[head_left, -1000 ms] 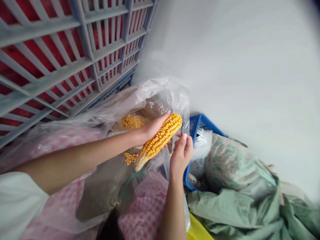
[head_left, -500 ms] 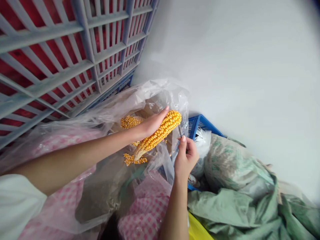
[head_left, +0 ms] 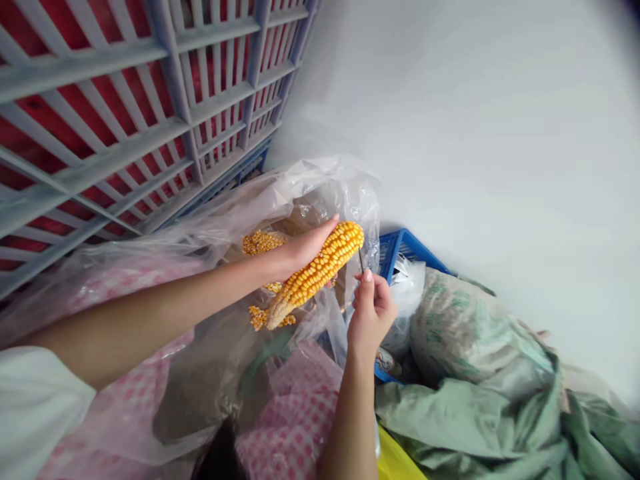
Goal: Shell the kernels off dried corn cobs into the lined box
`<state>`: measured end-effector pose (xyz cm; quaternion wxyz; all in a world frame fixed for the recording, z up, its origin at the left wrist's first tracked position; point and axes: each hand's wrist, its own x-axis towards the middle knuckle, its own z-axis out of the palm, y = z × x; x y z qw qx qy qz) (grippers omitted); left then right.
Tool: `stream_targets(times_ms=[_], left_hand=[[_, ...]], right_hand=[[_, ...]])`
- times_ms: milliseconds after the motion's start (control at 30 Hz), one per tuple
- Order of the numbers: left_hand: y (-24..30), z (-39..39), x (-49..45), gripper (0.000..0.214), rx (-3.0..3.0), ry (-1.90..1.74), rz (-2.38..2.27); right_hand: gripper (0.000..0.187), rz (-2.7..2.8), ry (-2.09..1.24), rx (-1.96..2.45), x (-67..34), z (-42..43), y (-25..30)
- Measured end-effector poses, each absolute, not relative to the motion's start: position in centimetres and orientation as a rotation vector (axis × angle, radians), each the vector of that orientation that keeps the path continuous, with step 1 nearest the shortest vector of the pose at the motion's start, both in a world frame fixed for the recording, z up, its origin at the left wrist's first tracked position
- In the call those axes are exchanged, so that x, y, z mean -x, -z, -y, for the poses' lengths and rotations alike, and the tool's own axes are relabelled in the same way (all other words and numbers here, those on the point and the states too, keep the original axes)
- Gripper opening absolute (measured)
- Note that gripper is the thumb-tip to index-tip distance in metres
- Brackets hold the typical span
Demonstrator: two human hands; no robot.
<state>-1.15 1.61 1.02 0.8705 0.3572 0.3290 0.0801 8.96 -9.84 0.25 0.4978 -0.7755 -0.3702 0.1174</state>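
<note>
Left hand (head_left: 307,250) grasped corn cob (head_left: 320,273) from beneath, cob held tilted above loose kernels (head_left: 263,243) on plastic bag (head_left: 320,193); right hand (head_left: 373,313) pinched thin dark pick (head_left: 361,261), its tip just beside the cob's upper end.

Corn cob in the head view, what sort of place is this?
Probably a farm storage corner: a corn cob, loose kernels on plastic sheeting, and green woven sacks.

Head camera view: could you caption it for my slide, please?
Left hand grips dried corn cob; right hand holds thin tool.
</note>
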Motion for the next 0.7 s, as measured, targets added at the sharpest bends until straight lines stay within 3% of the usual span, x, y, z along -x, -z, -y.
stream_targets(times_ms=[333,500,700], left_hand=[[-1.4,-1.8,1.3,0.067,-0.660,-0.046,-0.665],[-0.6,-1.7,1.2,0.064,-0.808,-0.193,-0.702],[-1.3,-1.6,1.3,0.065,-0.709,-0.063,-0.672]], right_hand=[[0.037,0.756,-0.570,1.743,-8.8,9.7,-0.2],[0.037,0.806,-0.498,1.803,-9.2,9.9,0.2],[0.038,0.818,-0.471,1.818,-9.5,10.2,0.4]])
